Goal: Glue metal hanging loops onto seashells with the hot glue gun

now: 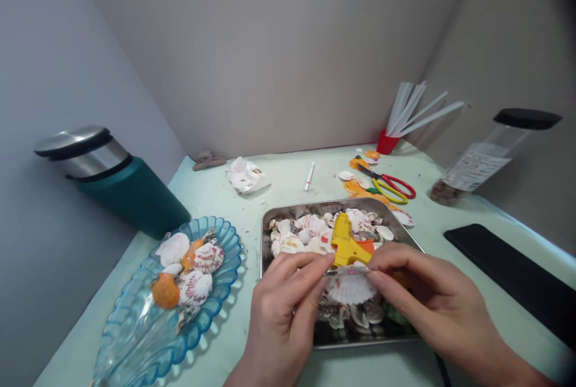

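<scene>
In the head view, my left hand (288,300) and my right hand (427,291) are close together over the near part of a metal tray (342,344). Both pinch a white scallop shell (351,288) between thumb and fingers, one hand at each side. Its upper edge looks pinkish and is partly covered by fingertips. Just beyond the shell, a yellow glue gun (344,242) with an orange trigger lies on the heap of seashells (310,228) in the tray. My right hand hides part of the tray's right side.
Left stand a blue scalloped dish (225,309) with several shells and a teal bottle (130,195). Behind lie crumpled white plastic (246,176), a white marker (309,176) and scissors (389,188). Glue sticks (407,108) fill a red cup (387,143); a clear jar (479,162) leans right, near a black object (508,273).
</scene>
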A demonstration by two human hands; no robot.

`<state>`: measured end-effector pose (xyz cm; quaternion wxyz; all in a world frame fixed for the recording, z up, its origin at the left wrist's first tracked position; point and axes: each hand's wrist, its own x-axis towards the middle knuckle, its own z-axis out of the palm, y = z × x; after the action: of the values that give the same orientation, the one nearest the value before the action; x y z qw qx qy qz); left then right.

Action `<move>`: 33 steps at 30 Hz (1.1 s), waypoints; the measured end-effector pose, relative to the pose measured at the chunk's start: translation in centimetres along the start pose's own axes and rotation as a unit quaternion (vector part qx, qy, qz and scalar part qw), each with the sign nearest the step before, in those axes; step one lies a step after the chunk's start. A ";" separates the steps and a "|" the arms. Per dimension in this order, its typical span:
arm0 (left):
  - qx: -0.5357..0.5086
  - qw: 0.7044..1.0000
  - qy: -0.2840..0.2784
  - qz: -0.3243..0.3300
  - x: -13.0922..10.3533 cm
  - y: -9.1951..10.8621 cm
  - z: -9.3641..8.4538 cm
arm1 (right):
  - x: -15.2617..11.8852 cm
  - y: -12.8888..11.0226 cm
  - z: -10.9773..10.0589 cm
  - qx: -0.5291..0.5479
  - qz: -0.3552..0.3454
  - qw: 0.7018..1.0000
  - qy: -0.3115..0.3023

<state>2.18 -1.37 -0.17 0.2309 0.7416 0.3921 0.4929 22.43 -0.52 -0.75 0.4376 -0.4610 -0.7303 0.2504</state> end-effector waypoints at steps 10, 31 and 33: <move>0.009 0.999 0.013 0.048 -0.2 -0.5 0.2 | -0.4 0.0 -0.2 0.017 0.009 0.997 0.071; 0.052 0.998 -0.017 -0.020 -0.5 -0.6 0.5 | -0.2 0.1 0.1 0.041 0.008 0.999 0.030; 0.053 0.998 -0.015 -0.007 -0.6 -0.7 0.5 | -0.3 0.1 0.0 0.039 0.003 0.999 0.034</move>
<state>2.29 -1.46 -1.22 0.2008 0.7575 0.4193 0.4583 22.53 -0.73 -1.01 0.4789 -0.4538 -0.7033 0.2647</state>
